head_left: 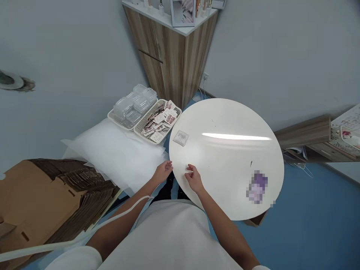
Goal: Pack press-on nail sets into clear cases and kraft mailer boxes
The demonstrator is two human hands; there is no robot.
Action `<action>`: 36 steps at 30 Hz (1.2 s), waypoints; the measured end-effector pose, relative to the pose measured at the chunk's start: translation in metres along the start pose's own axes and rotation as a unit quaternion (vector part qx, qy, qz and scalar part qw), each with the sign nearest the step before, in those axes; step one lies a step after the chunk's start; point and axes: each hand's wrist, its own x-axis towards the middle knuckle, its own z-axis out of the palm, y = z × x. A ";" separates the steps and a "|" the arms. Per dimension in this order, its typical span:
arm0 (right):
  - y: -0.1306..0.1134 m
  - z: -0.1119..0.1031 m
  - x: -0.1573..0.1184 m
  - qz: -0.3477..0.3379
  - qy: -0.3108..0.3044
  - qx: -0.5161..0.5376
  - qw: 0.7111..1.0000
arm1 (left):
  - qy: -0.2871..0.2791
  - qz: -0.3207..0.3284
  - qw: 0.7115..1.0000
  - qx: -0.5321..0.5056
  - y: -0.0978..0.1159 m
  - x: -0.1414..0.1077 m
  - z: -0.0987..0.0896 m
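My left hand (164,171) is held at the left edge of the round white table (225,161), beside the white sheets, its fingers loosely bent and apart with nothing seen between them. Over the table's near left part, my right hand (194,177) has its thumb and fingers apart and holds nothing. A small clear packet (181,138) lies flat near the table's left rim, beyond both hands. A purple item (257,186), blurred by pixels, lies at the table's right side.
Left of the table are a basket of printed cards (159,122), a basket of clear plastic boxes (133,107), white sheets (115,152) and stacked brown cardboard (45,202). A wooden cabinet (171,52) stands behind. A white cable (123,212) crosses near my left arm.
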 end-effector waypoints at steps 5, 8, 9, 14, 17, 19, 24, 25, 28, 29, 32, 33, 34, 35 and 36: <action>0.009 0.005 -0.011 -0.020 -0.057 -0.021 0.998 | 0.005 -0.034 0.999 -0.007 -0.001 -0.057 0.003; 0.000 0.021 -0.011 -0.046 -0.119 -0.041 0.991 | 0.030 -0.032 0.999 -0.003 0.004 -0.086 -0.011; -0.006 0.028 -0.011 -0.059 -0.144 -0.049 0.987 | 0.044 -0.026 0.999 -0.001 0.007 -0.095 -0.019; -0.040 0.073 -0.004 -0.137 -0.238 -0.101 0.956 | 0.151 0.009 0.988 0.040 0.023 -0.140 -0.074; -0.062 0.111 -0.004 -0.188 -0.266 -0.149 0.934 | 0.235 0.034 0.966 0.099 0.020 -0.169 -0.114; -0.079 0.142 -0.010 -0.237 -0.281 -0.183 0.912 | 0.286 0.047 0.945 0.154 0.005 -0.189 -0.142; -0.122 0.225 -0.043 -0.402 -0.247 -0.265 0.841 | 0.359 -0.060 0.888 0.280 -0.063 -0.230 -0.207; -0.129 0.241 -0.051 -0.429 -0.226 -0.282 0.828 | 0.365 -0.075 0.881 0.293 -0.076 -0.237 -0.217; -0.144 0.278 -0.067 -0.470 -0.195 -0.329 0.796 | 0.362 -0.100 0.870 0.319 -0.104 -0.254 -0.239; -0.147 0.287 -0.070 -0.470 -0.187 -0.343 0.791 | 0.355 -0.109 0.870 0.325 -0.109 -0.259 -0.243; -0.153 0.304 -0.072 -0.444 -0.167 -0.386 0.791 | 0.319 -0.147 0.880 0.320 -0.118 -0.268 -0.254; -0.154 0.306 -0.071 -0.433 -0.161 -0.402 0.791 | 0.305 -0.157 0.888 0.307 -0.119 -0.270 -0.257; -0.156 0.309 -0.070 -0.422 -0.157 -0.419 0.788 | 0.292 -0.165 0.896 0.292 -0.120 -0.271 -0.259; -0.157 0.310 -0.068 -0.409 -0.154 -0.437 0.786 | 0.281 -0.171 0.903 0.276 -0.122 -0.272 -0.262; -0.158 0.312 -0.067 -0.395 -0.152 -0.455 0.783 | 0.273 -0.175 0.909 0.264 -0.123 -0.272 -0.264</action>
